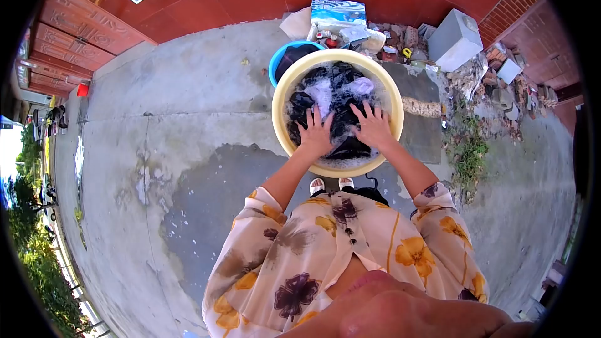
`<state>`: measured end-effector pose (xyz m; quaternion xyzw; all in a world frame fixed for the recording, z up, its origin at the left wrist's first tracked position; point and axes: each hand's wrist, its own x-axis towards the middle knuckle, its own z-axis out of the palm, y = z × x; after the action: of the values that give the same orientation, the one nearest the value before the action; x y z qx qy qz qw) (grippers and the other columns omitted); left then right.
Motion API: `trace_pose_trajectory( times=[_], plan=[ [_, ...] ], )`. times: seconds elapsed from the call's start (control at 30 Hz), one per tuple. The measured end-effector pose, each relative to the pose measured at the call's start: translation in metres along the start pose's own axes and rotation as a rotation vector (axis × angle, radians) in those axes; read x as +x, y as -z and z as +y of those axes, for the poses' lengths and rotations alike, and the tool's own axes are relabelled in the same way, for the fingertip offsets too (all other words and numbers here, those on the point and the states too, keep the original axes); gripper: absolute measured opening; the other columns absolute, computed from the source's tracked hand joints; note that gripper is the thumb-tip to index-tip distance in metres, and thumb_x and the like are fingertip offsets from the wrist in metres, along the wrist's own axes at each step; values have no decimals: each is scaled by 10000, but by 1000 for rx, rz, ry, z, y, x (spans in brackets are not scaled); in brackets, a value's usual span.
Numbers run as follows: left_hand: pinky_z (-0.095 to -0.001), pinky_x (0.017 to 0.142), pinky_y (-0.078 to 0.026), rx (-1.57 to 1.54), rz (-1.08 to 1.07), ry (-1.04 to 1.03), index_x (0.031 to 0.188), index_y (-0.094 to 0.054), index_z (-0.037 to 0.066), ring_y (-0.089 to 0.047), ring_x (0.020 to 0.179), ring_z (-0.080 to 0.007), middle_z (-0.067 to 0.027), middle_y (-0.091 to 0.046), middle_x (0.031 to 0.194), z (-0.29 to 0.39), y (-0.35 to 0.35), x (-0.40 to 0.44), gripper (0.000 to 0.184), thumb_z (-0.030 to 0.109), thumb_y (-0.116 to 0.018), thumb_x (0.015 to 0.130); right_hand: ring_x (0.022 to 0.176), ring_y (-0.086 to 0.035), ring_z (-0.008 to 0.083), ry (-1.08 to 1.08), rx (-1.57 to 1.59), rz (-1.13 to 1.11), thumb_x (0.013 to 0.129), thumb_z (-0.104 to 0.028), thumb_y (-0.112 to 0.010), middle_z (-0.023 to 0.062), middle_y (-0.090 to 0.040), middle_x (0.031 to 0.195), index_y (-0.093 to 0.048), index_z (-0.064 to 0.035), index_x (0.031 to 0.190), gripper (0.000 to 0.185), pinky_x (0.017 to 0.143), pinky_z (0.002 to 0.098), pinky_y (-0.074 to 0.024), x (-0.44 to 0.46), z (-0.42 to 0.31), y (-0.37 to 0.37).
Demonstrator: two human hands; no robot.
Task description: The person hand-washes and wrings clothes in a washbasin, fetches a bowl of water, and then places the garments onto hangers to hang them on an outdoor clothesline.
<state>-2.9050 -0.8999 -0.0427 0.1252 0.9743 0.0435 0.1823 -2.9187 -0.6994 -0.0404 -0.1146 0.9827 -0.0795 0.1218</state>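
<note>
A wide cream-coloured basin (392,81) holds sudsy water with dark clothes (341,116) soaking in it. Two pale lilac pieces of cloth (320,95) show among the dark ones near the far side. My left hand (317,133) rests over the wet clothes on the left, fingers spread. On the right, my right hand (372,126) lies over the dark cloth with its fingers apart too. Neither hand grips any cloth that I can see. Parts of the clothes are hidden under the suds and my hands.
Behind the basin stands a blue tub (275,62) with dark cloth inside. A blue-and-white box (338,14), rubble and a grey block-shaped container (456,40) line the red wall. Weeds (469,150) grow at the right. Wet concrete (219,194) surrounds my feet.
</note>
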Motion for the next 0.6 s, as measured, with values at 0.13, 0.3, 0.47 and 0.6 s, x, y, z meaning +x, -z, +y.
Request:
trace_pose_trajectory(
  times=[0.13,0.3,0.47,0.6],
  plan=[
    [-688,1077,-252,-90,-182,34,1551,-188,164,-182,1450,-435,-176,-108,1609,-7,-19,34,833,288,-629,855,1414,-237,481,-2,-78,-83,924,-545,-486,235,-346,1514,-323,-180,1514,713,1133,633,-184,28,-6,-15],
    [-445,1046,-418,-120,-225,21,1205,-626,-2,-559,1209,-364,-227,-612,1247,-15,-30,57,393,147,-546,850,1201,-543,399,44,-182,-329,885,-293,-544,191,-580,1320,-681,-119,1190,377,978,703,-338,60,-3,-34],
    [-446,976,-480,-107,-156,-228,1100,-679,19,-606,1109,-395,-244,-637,1165,-48,-8,63,320,156,-577,830,1065,-626,358,237,-130,-75,872,-335,-625,212,-665,1088,-674,-83,1131,365,908,441,-505,62,28,-2],
    [-485,897,-506,-274,95,-194,1149,-657,87,-622,1047,-386,-191,-643,1149,-59,22,35,294,202,-590,887,992,-640,395,505,200,-34,840,-499,-666,214,-673,1024,-643,-53,1148,542,882,490,-500,55,50,23]
  ],
)
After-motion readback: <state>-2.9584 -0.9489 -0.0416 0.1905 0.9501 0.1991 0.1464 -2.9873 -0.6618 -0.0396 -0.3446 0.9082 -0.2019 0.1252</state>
